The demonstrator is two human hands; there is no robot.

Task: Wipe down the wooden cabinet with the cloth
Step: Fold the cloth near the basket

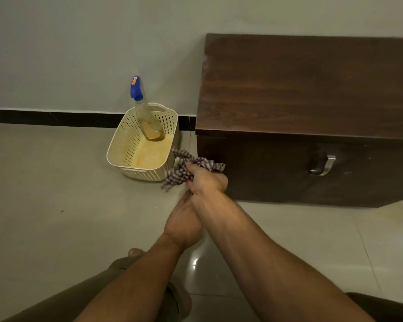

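A low dark wooden cabinet (pixel 312 94) stands against the wall on the right, with a chrome handle (pixel 323 165) on its front. My right hand (pixel 207 180) grips a bunched purple-and-white checked cloth (pixel 184 169) at the cabinet's lower left front corner. My left hand (pixel 183 221) sits just below and behind the right wrist, its fingers reaching up toward the cloth; the right arm hides its fingertips, so whether it touches the cloth is unclear.
A cream perforated plastic basket (pixel 123 149) stands on the tiled floor left of the cabinet, near the wall. A spray bottle (pixel 147 117) with a blue nozzle leans inside it. My knees and a foot show at the bottom edge.
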